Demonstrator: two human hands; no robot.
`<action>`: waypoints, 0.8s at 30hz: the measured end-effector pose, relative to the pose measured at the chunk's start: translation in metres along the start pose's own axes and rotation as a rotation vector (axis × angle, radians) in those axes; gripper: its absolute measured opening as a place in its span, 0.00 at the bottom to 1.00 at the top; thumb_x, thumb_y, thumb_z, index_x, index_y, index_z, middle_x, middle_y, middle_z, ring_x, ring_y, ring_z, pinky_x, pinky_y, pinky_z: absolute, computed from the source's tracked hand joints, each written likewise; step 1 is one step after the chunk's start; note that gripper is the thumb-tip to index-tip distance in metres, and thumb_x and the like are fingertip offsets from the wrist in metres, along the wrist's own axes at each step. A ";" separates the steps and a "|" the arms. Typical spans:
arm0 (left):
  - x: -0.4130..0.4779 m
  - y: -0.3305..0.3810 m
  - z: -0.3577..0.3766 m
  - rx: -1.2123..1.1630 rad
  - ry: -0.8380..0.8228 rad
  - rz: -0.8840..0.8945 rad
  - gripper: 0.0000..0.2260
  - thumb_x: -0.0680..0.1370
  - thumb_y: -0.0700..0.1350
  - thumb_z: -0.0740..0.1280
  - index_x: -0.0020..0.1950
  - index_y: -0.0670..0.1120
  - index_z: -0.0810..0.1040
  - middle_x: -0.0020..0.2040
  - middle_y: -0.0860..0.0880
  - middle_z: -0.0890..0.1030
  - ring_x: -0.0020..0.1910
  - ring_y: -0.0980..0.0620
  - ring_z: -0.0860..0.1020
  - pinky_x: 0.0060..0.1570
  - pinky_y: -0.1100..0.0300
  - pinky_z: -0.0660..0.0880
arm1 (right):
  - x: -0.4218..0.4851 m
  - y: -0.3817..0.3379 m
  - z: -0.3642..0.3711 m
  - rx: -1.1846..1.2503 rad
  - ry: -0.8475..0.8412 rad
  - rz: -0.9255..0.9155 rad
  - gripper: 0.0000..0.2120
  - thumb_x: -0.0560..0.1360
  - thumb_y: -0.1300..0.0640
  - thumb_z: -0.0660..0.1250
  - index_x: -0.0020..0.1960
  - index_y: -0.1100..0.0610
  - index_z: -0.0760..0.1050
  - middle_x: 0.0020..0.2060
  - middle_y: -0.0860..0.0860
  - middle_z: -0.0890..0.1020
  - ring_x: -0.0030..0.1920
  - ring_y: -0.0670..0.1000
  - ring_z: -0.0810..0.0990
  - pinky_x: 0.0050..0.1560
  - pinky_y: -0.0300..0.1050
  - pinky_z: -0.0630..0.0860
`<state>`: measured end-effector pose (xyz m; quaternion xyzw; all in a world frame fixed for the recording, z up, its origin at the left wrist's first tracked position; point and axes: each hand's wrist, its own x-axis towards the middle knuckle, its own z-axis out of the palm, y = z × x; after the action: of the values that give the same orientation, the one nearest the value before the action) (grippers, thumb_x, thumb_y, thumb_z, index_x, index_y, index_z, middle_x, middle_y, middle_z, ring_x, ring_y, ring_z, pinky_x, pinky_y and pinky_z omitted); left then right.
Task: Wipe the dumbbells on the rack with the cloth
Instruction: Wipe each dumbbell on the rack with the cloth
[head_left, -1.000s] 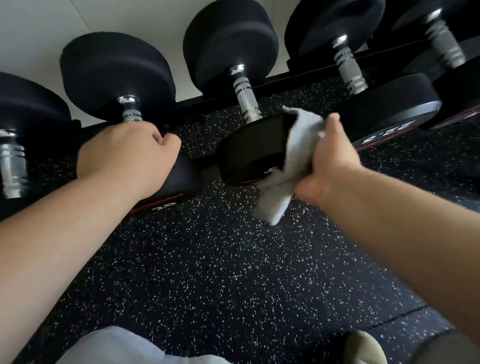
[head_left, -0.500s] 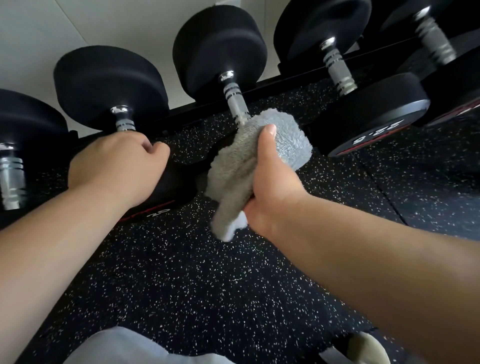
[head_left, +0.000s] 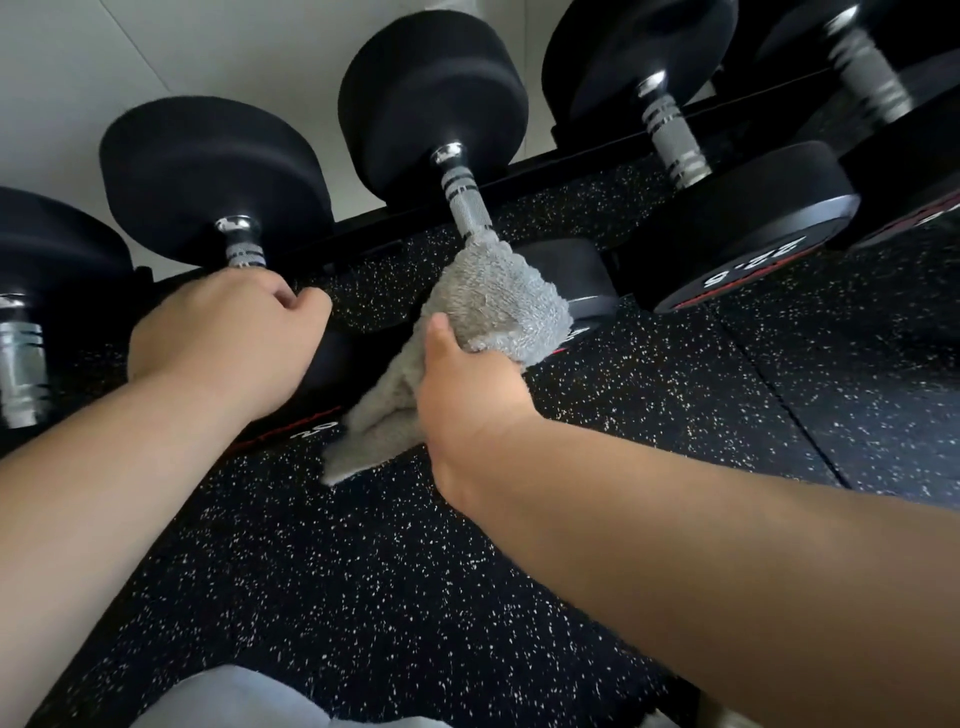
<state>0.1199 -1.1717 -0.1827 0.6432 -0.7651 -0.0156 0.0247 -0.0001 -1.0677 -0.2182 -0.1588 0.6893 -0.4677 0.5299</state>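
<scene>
Several black dumbbells with knurled chrome handles lie side by side on a low black rack (head_left: 524, 182). My right hand (head_left: 467, 379) grips a grey fluffy cloth (head_left: 498, 306) and presses it over the near head of the middle dumbbell (head_left: 431, 98), up against its handle. That head is mostly hidden under the cloth. My left hand (head_left: 223, 332) is curled over the near head of the neighbouring dumbbell (head_left: 208, 171) to the left, just below its handle; a "20" mark shows under my wrist.
More dumbbells lie to the right, one marked 22.5 (head_left: 743, 228), and one at the far left (head_left: 21, 353). Black speckled rubber flooring (head_left: 363, 571) stretches under and in front of the rack. A white wall (head_left: 156, 52) stands behind. My light-clad knee (head_left: 234, 696) is at the bottom.
My right hand moved the cloth from the right side of the middle dumbbell's near head up over its top toward the handle. My left hand stayed on its dumbbell.
</scene>
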 end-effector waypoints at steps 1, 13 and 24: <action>-0.001 -0.001 0.000 -0.006 0.001 -0.004 0.16 0.82 0.59 0.58 0.47 0.54 0.81 0.44 0.49 0.77 0.47 0.41 0.74 0.45 0.51 0.70 | 0.000 -0.001 -0.006 -0.014 0.024 0.008 0.37 0.83 0.35 0.57 0.66 0.71 0.74 0.57 0.69 0.80 0.63 0.71 0.78 0.68 0.67 0.73; -0.001 -0.004 0.003 -0.043 0.035 -0.005 0.16 0.81 0.60 0.57 0.45 0.54 0.80 0.42 0.51 0.77 0.45 0.42 0.75 0.42 0.52 0.68 | 0.013 -0.026 -0.074 0.222 0.284 -0.010 0.27 0.67 0.33 0.76 0.50 0.54 0.78 0.43 0.48 0.84 0.43 0.50 0.85 0.44 0.47 0.82; 0.000 -0.005 0.005 -0.048 0.049 0.000 0.17 0.81 0.61 0.58 0.45 0.54 0.80 0.40 0.50 0.78 0.42 0.43 0.76 0.38 0.54 0.66 | 0.012 -0.022 -0.080 -0.478 0.341 -0.570 0.40 0.84 0.39 0.52 0.84 0.56 0.35 0.84 0.49 0.40 0.82 0.46 0.37 0.80 0.44 0.39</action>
<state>0.1250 -1.1724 -0.1881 0.6426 -0.7637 -0.0182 0.0591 -0.0818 -1.0495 -0.2071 -0.3823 0.7849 -0.4422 0.2053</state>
